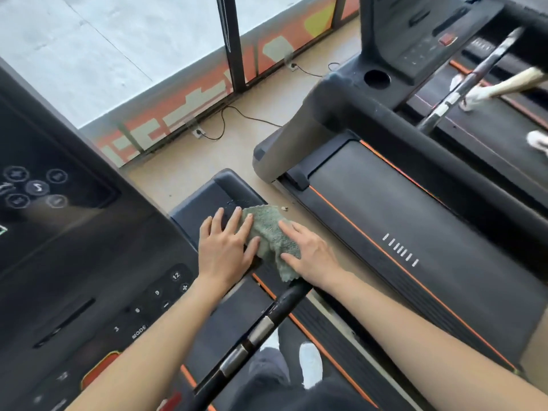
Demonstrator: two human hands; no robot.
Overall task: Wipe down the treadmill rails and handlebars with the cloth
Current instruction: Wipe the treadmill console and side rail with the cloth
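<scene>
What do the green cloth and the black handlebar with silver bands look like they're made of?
Cloth: likely terry or microfibre fabric, matte green, given its nubby pile and soft folds. Handlebar: probably a tube with glossy black coating, lightly scuffed; its silver bands look like brushed metal, from their dull sheen.

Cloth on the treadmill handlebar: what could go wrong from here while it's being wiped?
1. The cloth is only pressed under flat fingers of the left hand and right hand, with a corner hanging over the handlebar; it could slip off and drop.
2. The left forearm passes close to the console buttons; a bump might start the machine while the person's shoe is down on it.
</scene>
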